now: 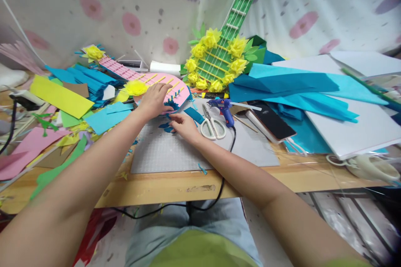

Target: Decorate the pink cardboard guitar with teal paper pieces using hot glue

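Note:
A pink paper guitar with yellow strips and a yellow paper flower lies on the table. My left hand rests over its body, fingers stretched out and thumb low beside a fringed blue paper flower. Just below that flower, my right hand has its fingertips pinched together; what sits between them is too small to make out. Loose blue paper petals lie left of the right fingertips on the grey cutting mat. White-handled scissors and a blue glue gun lie to the right.
Behind stands a green paper guitar ringed with yellow flowers. Blue paper sheets, a dark phone and a cup are on the right. Paper scraps and a yellow sheet crowd the left. The glue gun's cord hangs over the edge.

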A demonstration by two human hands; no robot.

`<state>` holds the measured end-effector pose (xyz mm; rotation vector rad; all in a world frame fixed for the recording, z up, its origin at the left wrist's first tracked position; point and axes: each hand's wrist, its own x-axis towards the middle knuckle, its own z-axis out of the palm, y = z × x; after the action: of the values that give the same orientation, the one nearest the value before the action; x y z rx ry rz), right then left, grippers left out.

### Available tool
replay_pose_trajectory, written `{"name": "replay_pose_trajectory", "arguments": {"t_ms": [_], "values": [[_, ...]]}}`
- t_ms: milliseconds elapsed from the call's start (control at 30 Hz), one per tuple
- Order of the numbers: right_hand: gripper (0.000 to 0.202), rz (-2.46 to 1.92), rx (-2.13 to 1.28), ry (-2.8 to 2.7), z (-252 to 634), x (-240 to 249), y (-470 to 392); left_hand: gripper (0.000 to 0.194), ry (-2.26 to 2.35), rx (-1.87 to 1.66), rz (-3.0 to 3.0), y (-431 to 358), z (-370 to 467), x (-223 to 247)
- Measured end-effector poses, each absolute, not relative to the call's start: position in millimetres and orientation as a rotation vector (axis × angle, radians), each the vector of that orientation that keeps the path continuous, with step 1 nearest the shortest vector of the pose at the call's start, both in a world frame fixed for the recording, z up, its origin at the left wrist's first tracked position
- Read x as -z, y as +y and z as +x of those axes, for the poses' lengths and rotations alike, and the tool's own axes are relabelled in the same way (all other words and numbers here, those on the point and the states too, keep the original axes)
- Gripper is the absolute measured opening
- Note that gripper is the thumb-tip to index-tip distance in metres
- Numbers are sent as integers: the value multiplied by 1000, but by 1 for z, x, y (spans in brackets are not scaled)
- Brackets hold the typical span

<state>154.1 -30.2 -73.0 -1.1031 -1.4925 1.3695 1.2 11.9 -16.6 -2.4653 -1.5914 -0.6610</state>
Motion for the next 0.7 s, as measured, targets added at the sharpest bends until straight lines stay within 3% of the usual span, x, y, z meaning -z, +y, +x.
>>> {"name": "replay_pose_trajectory", "arguments": {"t_ms": [200, 467, 700], "values": [[25, -1151, -1249, -1559, 154, 75, -25, 78, -1615, 703, -2463, 12, 3, 17], [30, -1097, -1466, -1297, 147, 79, -22, 77, -1628, 746, -2466, 12, 2, 19], [30, -1062, -1458, -1268, 151, 73, -30, 76, -1619, 729, -2475, 11, 2, 18]]}}
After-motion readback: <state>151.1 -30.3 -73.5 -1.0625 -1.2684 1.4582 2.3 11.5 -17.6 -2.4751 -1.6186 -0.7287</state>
